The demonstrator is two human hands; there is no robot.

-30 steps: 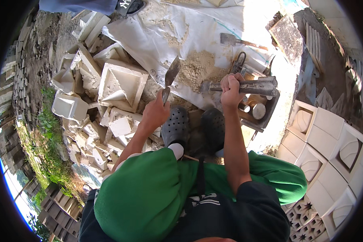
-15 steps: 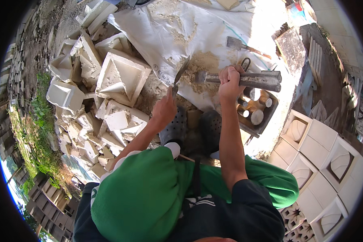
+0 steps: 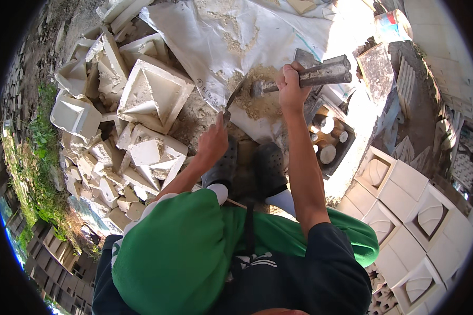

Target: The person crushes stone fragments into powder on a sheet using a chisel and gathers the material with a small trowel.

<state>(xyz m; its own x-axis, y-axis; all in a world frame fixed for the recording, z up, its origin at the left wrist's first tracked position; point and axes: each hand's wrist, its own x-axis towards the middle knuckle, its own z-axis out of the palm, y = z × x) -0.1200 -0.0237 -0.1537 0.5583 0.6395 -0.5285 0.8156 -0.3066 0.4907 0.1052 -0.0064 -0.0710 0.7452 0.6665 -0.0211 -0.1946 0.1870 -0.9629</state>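
Observation:
My left hand (image 3: 213, 143) is closed round the handle of a small pointed trowel (image 3: 235, 93), its blade slanting up and away over the white sheet (image 3: 186, 34). Further right, my right hand (image 3: 293, 90) grips a dirty grey tool (image 3: 327, 72), with two thick round bars side by side sticking out to the right. A flat, blurred blade-like end shows left of the fist, above a patch of sandy powder (image 3: 265, 105). Whether that end and the bars are one piece, I cannot tell. Behind the bars lies a flat-bladed tool (image 3: 304, 55), partly covered.
White moulded blocks and broken pieces (image 3: 155, 97) are heaped on the left. A dark crate (image 3: 347, 152) of pale-topped cylinders stands right of my feet. Cream patterned blocks (image 3: 402, 181) are stacked at lower right, and a white bucket (image 3: 394, 26) lies at far right.
My right hand has risen away from me with the grey tool, whose right end now tilts upward. The left hand keeps its hold on the trowel; the whole view has shifted slightly.

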